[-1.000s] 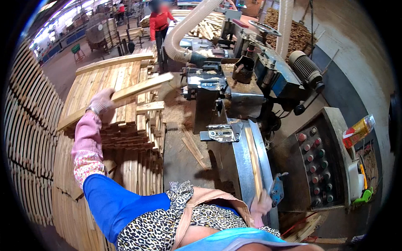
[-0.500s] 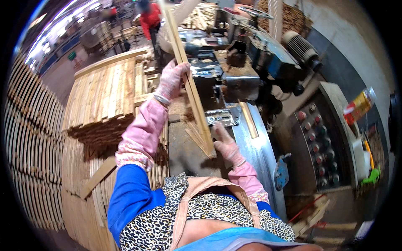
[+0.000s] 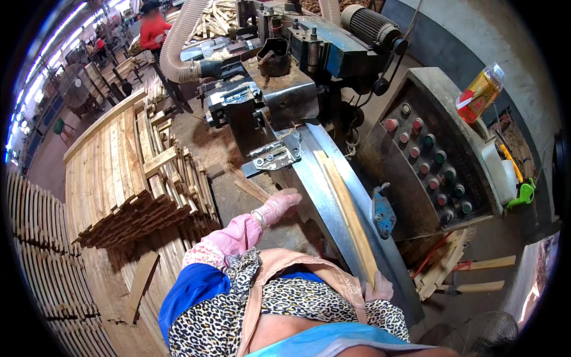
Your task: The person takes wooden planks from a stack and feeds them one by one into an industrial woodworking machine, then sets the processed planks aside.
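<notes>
My left hand (image 3: 281, 206), in a pale pink knit glove, hovers beside the left edge of a long metal machine bed (image 3: 315, 199). Its fingers reach out to the right, a little blurred, with nothing seen in them. Along the bed lies a long, narrow wooden strip (image 3: 348, 214), slanting away from me toward the cutting machine (image 3: 291, 101). My right hand (image 3: 379, 288), also gloved, is closed at the strip's near end; part of the hand is hidden by my patterned apron. A metal guide bracket (image 3: 275, 156) sits at the bed's left side, beyond my left hand.
Stacked wooden strips (image 3: 113, 172) stand to the left. A control panel (image 3: 431, 160) with several buttons rises at the right, a bottle (image 3: 480, 92) on top. A blue metal clamp (image 3: 383, 213) sits by the bed's right edge. A person in red (image 3: 153, 31) is far back.
My view has turned right. The left hand has let go of the strip it held raised and dropped nearer. The right hand has moved back to the near end of a strip on the bed.
</notes>
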Tool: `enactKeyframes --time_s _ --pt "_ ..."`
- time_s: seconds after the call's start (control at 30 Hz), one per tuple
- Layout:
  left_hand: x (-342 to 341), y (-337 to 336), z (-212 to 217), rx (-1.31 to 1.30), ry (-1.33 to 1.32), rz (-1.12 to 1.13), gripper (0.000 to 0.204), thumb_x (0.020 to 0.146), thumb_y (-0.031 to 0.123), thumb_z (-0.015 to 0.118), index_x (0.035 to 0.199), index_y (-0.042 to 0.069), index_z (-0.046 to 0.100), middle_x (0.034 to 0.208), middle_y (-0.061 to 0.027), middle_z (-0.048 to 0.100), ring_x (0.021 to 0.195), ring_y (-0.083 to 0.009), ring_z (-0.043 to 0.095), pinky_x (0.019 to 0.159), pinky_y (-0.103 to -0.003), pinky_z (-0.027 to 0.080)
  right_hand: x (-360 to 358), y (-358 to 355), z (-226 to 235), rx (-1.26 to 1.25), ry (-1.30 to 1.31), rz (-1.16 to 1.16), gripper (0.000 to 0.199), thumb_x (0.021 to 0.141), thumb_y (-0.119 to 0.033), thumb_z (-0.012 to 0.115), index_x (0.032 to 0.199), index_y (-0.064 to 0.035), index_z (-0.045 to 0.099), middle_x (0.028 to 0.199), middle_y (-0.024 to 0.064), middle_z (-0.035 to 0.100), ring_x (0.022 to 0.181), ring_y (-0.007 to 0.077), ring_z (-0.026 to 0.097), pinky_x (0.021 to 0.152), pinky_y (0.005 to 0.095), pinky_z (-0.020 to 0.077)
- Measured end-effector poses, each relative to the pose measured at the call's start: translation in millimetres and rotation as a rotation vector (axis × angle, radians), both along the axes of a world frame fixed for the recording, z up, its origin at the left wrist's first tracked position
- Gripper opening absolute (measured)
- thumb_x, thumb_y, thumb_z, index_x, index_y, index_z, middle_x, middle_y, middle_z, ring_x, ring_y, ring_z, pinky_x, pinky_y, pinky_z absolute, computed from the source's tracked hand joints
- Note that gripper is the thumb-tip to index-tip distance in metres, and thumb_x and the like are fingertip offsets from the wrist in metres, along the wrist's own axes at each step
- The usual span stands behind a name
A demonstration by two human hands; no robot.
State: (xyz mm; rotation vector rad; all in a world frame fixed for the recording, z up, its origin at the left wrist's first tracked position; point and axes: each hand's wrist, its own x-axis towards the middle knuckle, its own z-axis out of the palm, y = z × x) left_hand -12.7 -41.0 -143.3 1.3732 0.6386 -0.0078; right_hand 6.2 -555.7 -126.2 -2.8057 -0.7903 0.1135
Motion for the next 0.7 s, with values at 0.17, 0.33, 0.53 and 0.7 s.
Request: enactKeyframes --time_s 0.17,0.33,0.53,0.7 --pt "-25.8 7.6 -9.4 0.041 0.148 0.021 0.045 0.095 0.025 0.069 0.136 0.007 0.063 0.103 -0.0048 0.068 0.084 -0.0147 0.064 0.068 -0.029 0.053 40.7 69.7 -12.9 0.192 -0.304 0.038 0.050 0.081 -0.029 0.072 0.126 -0.0096 0.062 0.117 0.0174 0.068 0.094 0.0419 0.063 0.078 0.0553 0.0503" --pt "-2.5 50.9 55.6 -0.007 0.015 0.184 0.054 0.094 0.021 0.070 0.141 -0.002 0.055 0.078 0.0017 0.059 0.065 -0.0086 0.054 0.054 -0.024 0.044 129.8 209.0 -45.9 0.441 -0.277 -0.021 0.057 0.083 -0.028 0.075 0.134 -0.0059 0.061 0.114 0.0199 0.069 0.103 0.0423 0.063 0.091 0.0530 0.0500" --pt "1.3 144.8 170.5 0.924 0.168 0.225 0.063 0.089 0.039 0.069 0.143 0.008 0.057 0.138 -0.0179 0.064 0.127 -0.0326 0.062 0.109 -0.040 0.048 157.9 285.8 -47.6 0.448 -0.181 -0.037 0.066 0.081 -0.026 0.080 0.141 -0.0126 0.058 0.116 0.0183 0.068 0.103 0.0414 0.063 0.090 0.0533 0.0513" --pt "-88.2 270.3 224.3 1.558 0.724 0.499 0.030 0.086 0.036 0.070 0.105 0.013 0.069 0.100 -0.0110 0.073 0.094 -0.0285 0.072 0.078 -0.041 0.058 84.9 188.9 -51.6 0.236 -0.208 -0.103 0.063 0.083 -0.036 0.078 0.140 -0.0171 0.060 0.110 0.0155 0.067 0.105 0.0393 0.062 0.089 0.0531 0.0505"
